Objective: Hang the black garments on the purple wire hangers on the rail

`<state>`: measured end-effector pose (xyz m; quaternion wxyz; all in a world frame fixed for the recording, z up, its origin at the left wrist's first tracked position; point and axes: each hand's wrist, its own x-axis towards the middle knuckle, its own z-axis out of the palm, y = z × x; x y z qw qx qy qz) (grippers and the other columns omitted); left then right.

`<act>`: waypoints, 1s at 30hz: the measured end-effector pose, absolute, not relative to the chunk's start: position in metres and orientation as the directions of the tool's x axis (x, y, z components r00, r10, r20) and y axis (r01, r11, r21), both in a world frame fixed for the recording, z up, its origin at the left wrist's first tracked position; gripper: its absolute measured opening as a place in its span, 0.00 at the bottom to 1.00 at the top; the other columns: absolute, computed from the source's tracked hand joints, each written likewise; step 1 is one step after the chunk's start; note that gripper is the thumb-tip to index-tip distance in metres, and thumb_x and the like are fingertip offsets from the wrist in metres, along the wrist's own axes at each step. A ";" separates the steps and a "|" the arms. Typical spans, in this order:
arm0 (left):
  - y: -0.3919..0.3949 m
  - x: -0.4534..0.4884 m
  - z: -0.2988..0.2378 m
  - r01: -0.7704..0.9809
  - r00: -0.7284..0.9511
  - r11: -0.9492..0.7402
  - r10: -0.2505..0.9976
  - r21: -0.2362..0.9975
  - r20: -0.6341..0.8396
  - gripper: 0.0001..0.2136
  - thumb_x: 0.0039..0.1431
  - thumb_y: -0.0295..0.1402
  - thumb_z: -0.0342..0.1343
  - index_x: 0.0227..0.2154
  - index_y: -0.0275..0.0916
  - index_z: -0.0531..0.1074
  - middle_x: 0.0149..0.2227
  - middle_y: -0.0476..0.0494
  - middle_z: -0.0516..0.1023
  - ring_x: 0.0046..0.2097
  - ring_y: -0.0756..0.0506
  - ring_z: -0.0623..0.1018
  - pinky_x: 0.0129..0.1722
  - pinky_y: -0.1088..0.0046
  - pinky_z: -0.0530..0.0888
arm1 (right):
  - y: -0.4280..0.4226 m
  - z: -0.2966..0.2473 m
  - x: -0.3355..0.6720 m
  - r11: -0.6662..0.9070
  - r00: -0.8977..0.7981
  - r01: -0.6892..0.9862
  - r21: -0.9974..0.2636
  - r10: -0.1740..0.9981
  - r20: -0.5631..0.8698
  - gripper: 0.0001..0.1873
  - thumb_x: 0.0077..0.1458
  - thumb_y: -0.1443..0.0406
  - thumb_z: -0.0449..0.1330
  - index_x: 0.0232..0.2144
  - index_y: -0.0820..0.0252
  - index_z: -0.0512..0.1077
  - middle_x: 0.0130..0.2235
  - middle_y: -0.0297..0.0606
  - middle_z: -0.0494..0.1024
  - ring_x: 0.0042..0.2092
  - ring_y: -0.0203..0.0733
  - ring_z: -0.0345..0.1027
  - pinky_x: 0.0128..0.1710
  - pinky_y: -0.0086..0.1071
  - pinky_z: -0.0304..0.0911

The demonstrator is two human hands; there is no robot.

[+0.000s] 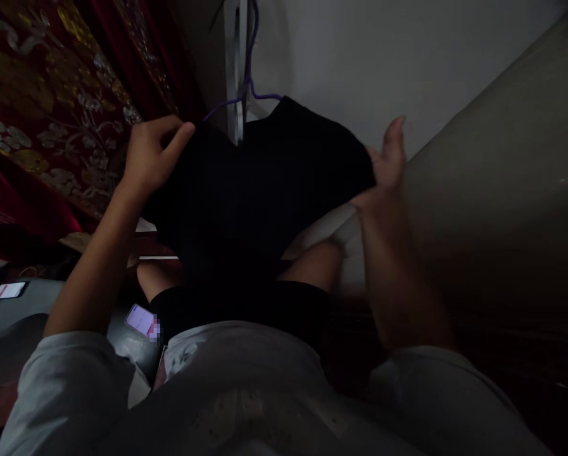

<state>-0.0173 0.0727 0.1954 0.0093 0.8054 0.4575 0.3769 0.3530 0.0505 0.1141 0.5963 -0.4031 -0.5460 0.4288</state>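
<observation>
A black shirt-like garment (265,183) hangs in front of me on a purple hanger (249,88). At its left shoulder, my left hand (155,149) is closed on the cloth, thumb towards the edge. My right hand (385,164) is at the garment's right sleeve edge, open, with the thumb stretched upward. Its fingers are partly hidden behind the dark cloth and slightly blurred. The lower part of the garment merges with the dark shorts on my lap.
A pale upright bar (235,63) stands behind the hanger, before a grey wall (359,57). On the left hangs a red patterned curtain (50,82). A lit phone (140,320) lies beside my leg, and another phone (9,290) lies farther left.
</observation>
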 end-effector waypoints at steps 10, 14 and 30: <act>0.017 0.034 0.247 0.466 0.604 -0.861 0.477 0.204 0.639 0.23 0.74 0.37 0.53 0.65 0.30 0.62 0.68 0.37 0.64 0.72 0.43 0.62 0.71 0.60 0.58 | 0.040 0.149 0.352 0.536 0.224 -0.345 -0.770 0.844 0.487 0.26 0.43 0.48 0.74 0.36 0.61 0.81 0.47 0.47 0.81 0.55 0.54 0.75 0.55 0.44 0.71; -0.019 0.043 0.256 0.187 0.498 -0.665 0.699 0.723 0.514 0.18 0.72 0.30 0.50 0.62 0.36 0.66 0.60 0.46 0.75 0.64 0.43 0.74 0.67 0.57 0.67 | 0.007 0.154 0.356 0.610 0.230 -0.224 -0.760 0.791 0.567 0.23 0.52 0.40 0.61 0.37 0.45 0.84 0.52 0.30 0.81 0.69 0.57 0.61 0.61 0.46 0.67; -0.108 -0.025 0.230 0.499 0.406 0.072 0.861 0.864 -0.306 0.15 0.63 0.46 0.61 0.47 0.49 0.81 0.20 0.50 0.67 0.17 0.51 0.63 0.12 0.76 0.59 | 0.030 0.117 0.297 0.554 -0.396 0.170 -0.815 0.795 0.459 0.29 0.55 0.56 0.69 0.60 0.43 0.73 0.65 0.35 0.70 0.66 0.48 0.65 0.67 0.48 0.59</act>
